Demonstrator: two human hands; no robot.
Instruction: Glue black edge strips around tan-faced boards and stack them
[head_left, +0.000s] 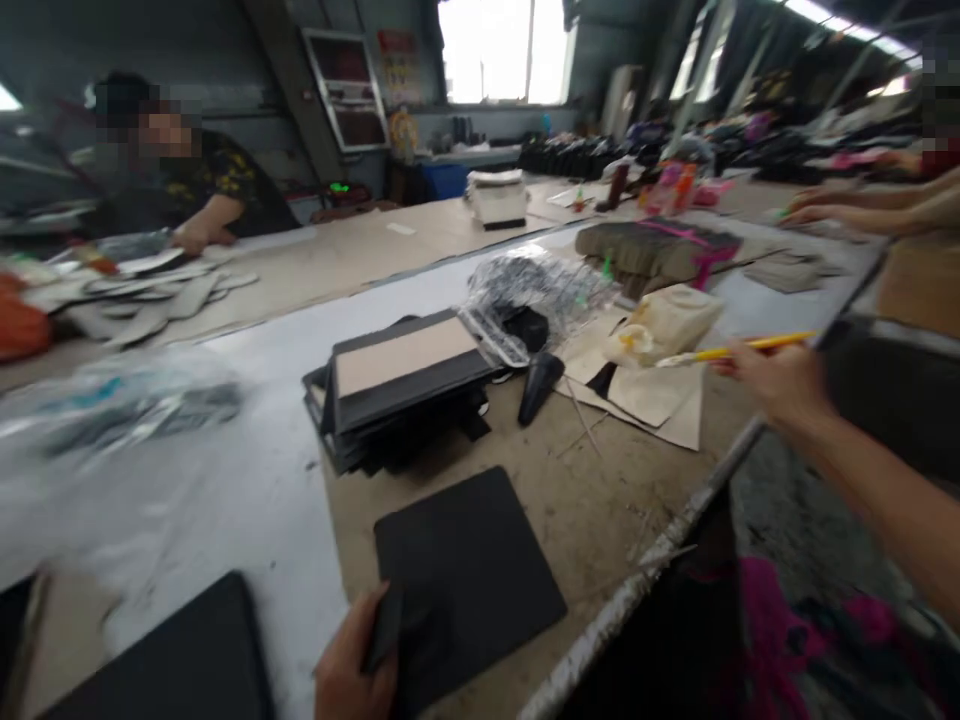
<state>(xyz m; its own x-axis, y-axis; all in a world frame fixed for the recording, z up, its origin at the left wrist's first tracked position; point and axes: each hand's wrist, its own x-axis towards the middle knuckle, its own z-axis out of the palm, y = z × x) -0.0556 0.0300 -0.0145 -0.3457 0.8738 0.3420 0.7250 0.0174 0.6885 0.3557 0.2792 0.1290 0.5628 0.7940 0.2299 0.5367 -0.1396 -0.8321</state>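
Right hand (787, 385): closed around a yellow-handled brush (757, 345), held out over the right side of the table (622, 490).
Brush: long axis runs roughly sideways, pale tip pointing left, at the near side of the stained pot (675, 320); contact between tip and pot cannot be confirmed.
Left hand (356, 660): grasping a dark flap (384, 625) between thumb and fingers; whether this is a separate piece or a turned-up edge cannot be told.
Black panel (472, 560): flat on the table, directly right of the left hand, turned at an angle to the table edge; no clear long axis.
Governing relation: panel lies left of the brush tip and nearer the wearer; left hand is just beside it, right hand well apart.
Pale sheets (660, 395): beneath and in front of the pot.
Dark cone-shaped object (540, 388): between panel stack and sheets.
Panel stack (409, 355): beyond the black panel, uneven edges, beige face uppermost.
Clear plastic bag (540, 275): behind the stack, crumpled.
Co-worker (232, 180): far left, one arm extended over pale cut pieces (180, 295).
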